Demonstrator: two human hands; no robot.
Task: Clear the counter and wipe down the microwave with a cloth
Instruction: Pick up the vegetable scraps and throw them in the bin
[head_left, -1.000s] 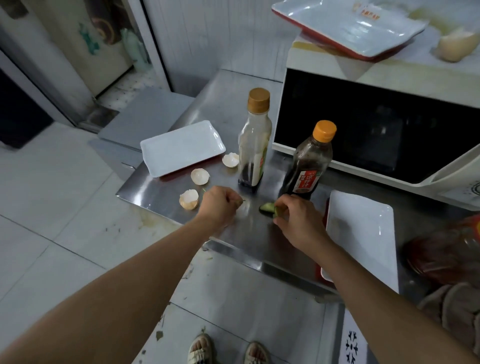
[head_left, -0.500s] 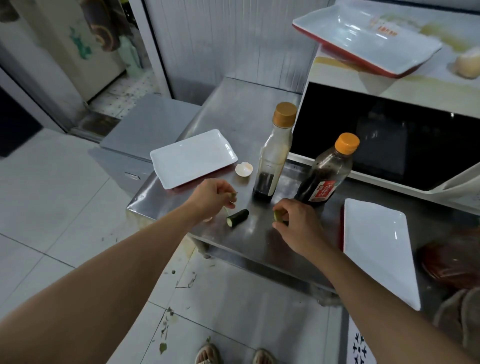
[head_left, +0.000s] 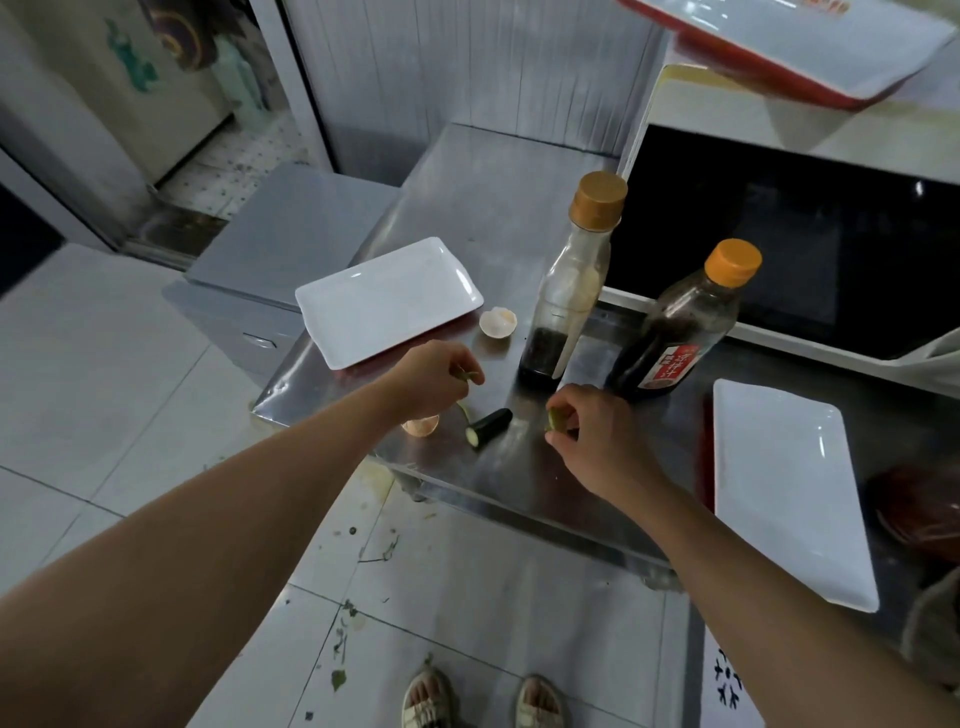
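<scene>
- Left hand (head_left: 431, 382): fingers curled, pinching a thin green scrap (head_left: 464, 375) above the desk (head_left: 483, 208).
- Right hand (head_left: 597, 436): fingers curled round a pale green vegetable piece (head_left: 555, 419).
- Dark cucumber end (head_left: 489, 427) lies on the desk between the 2 hands.
- Eggshell (head_left: 420, 426) sits under the left hand; a 2nd eggshell half (head_left: 497, 322) lies at 12 o'clock from it.
- Microwave (head_left: 779, 234) stands at 2 o'clock, behind 2 bottles: tall bottle (head_left: 569, 291), labelled bottle (head_left: 680, 332).
- No cloth identified with certainty.
</scene>
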